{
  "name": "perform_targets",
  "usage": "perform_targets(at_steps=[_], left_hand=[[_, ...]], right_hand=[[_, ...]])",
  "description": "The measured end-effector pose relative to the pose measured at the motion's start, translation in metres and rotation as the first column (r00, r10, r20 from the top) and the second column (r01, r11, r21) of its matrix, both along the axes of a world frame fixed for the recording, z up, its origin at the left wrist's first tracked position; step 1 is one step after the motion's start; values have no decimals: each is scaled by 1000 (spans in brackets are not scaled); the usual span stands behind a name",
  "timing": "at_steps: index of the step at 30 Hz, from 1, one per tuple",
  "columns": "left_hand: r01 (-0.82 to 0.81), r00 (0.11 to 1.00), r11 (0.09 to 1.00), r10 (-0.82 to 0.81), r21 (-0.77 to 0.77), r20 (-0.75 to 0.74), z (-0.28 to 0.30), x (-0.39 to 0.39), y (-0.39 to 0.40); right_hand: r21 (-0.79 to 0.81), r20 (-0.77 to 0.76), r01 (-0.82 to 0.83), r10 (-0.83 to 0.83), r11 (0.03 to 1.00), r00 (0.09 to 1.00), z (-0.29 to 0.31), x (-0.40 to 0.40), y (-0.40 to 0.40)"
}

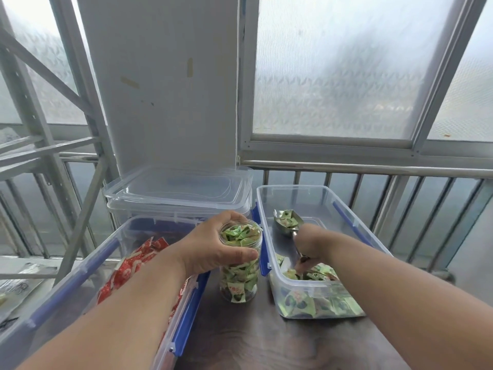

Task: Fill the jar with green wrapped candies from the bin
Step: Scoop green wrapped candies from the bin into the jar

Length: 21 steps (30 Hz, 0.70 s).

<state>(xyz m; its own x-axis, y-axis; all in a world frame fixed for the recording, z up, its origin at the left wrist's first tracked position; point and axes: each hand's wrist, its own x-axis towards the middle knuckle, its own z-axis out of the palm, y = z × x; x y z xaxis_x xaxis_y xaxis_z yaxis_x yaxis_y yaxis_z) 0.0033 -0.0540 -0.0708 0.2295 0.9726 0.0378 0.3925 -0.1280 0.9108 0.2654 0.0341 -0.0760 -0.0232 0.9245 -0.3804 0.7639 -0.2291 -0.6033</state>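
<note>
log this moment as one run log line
left hand: grips jar | right hand: holds scoop with candies over bin | jar: nearly full

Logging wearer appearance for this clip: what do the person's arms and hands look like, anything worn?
Both forearms are bare as far as the frame shows, with no sleeves visible. The left hand and right hand wear no gloves; no rings, watch or bracelets show on what is visible.

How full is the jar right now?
Nearly full. Green wrapped candies show through the jar from its base up to the open rim, where the left hand grips it upright on the table.
</note>
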Motion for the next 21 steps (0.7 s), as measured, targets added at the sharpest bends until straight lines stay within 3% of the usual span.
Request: perform_targets(at_steps=[13, 18, 21], left_hand=[[-3, 1000, 1000, 3, 8, -13, -2, 0, 1], [-2, 1000, 1000, 2, -2, -3, -3, -1, 2], [5, 1000, 1000, -5, 1, 2, -2, -1, 1]], right_hand=[[-31, 54, -55, 57, 998, 997, -11, 4, 7], [-124, -216, 63, -89, 990, 972, -12, 7, 4], [-134, -243, 139, -168, 981, 955, -8, 8, -2]])
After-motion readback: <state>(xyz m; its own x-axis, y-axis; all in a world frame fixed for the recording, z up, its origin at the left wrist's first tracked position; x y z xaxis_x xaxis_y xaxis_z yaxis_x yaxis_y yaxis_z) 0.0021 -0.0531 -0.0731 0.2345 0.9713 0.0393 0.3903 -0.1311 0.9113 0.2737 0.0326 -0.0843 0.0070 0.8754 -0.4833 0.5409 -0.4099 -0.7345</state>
